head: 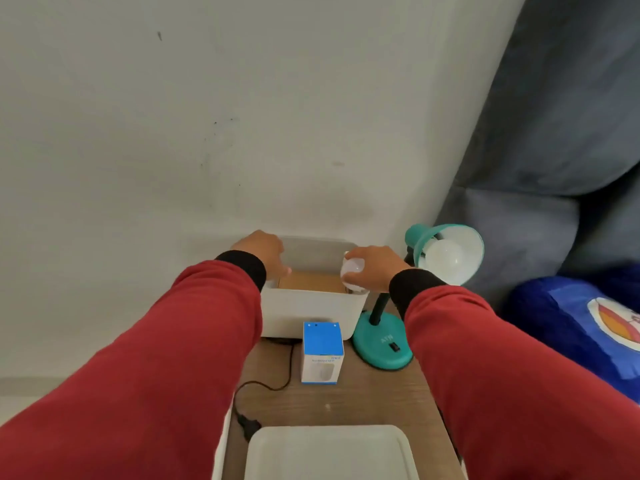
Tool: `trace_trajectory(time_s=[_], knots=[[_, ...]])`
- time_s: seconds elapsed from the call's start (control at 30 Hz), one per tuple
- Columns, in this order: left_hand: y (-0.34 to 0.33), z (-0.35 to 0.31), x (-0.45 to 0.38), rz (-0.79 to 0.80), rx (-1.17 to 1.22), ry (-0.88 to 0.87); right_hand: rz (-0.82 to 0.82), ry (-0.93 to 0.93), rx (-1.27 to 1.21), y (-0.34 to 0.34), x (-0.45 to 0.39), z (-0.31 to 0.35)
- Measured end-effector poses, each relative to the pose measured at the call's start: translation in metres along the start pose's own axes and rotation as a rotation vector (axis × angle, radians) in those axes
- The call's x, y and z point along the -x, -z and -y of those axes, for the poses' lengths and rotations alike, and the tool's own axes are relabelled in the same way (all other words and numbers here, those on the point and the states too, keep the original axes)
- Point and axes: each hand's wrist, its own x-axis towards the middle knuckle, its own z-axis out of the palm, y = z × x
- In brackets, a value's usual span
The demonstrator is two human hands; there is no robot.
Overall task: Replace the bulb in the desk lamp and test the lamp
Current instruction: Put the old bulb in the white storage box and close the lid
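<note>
Right hand [372, 270], centre right of the frame: grip closed around a white loose bulb [353, 273], fingers wrapped over its globe, held at the right rim of the open white storage box [311, 306]. Judgement: this bulb is either being put away in the box or drawn from it; the frame does not settle which.

Left hand [261, 252], centre of the frame: rests on the box's left rim with fingers curled over the edge, apparently steadying the box. It carries nothing else.

The teal desk lamp [382, 341] stands on the counter [363, 400] just right of the box, shade tilted toward the camera. A fitted bulb [445, 254] sits in the shade, unlit. The switch on the base is within reach.

A blue-and-white bulb carton [322, 353] stands upright in front of the box. A black cord and plug [247, 424] lie loose at lower centre, so the lamp appears unplugged; testing remains outstanding. The white lid [329, 452] lies at the bottom edge.
</note>
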Motion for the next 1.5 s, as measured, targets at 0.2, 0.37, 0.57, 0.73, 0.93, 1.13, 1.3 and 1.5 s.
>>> trace_trajectory(time_s=[0.2, 0.37, 0.57, 0.73, 0.93, 1.13, 1.3, 1.5], knots=[[-0.006, 0.006, -0.054, 0.036, -0.006, 0.009, 0.065, -0.011, -0.076, -0.024, -0.067, 0.005], [-0.036, 0.007, -0.093, 0.119, -0.062, 0.003, 0.156, -0.037, -0.056, -0.053, -0.102, -0.003], [-0.069, 0.009, -0.116, 0.203, -0.105, 0.024, 0.163, -0.044, -0.006, -0.074, -0.118, -0.007], [-0.071, 0.008, -0.116, 0.225, -0.103, 0.023, 0.211, -0.056, 0.013, -0.073, -0.119, -0.006], [-0.044, 0.004, -0.095, 0.173, -0.112, 0.021, 0.229, -0.059, 0.156, -0.044, -0.103, 0.008], [-0.02, 0.004, -0.051, 0.137, -0.092, 0.034, 0.19, -0.067, 0.22, -0.013, -0.06, 0.017], [-0.012, 0.003, 0.008, 0.121, -0.079, 0.038, 0.138, -0.068, 0.225, -0.004, 0.002, 0.015], [-0.032, 0.0, 0.088, 0.103, -0.073, 0.059, 0.159, -0.081, 0.229, -0.025, 0.08, 0.001]])
